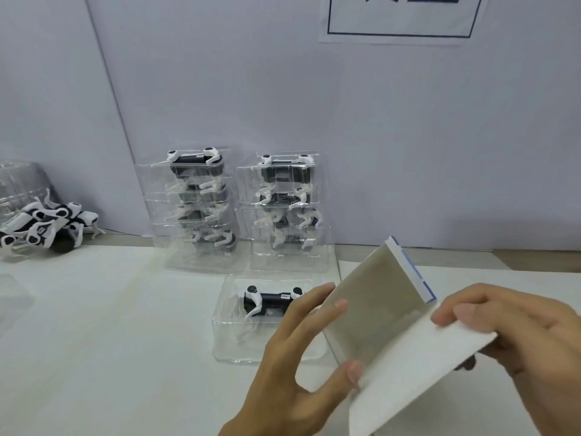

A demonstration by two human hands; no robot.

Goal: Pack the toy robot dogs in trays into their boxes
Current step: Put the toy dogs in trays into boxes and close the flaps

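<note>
Front-left table (103, 341) is open for a pass. Two tray stacks (196, 212) (284, 212) block the back wall, and a single tray (229, 328) sits just before them. Loose dogs (47, 226) crowd the far left. The box (393, 325), held by both hands, fills the right.

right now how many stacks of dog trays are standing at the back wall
2. The left stack and the right stack stand side by side against the wall. A single tray lies flat in front of them, partly hidden by the left hand.
</note>
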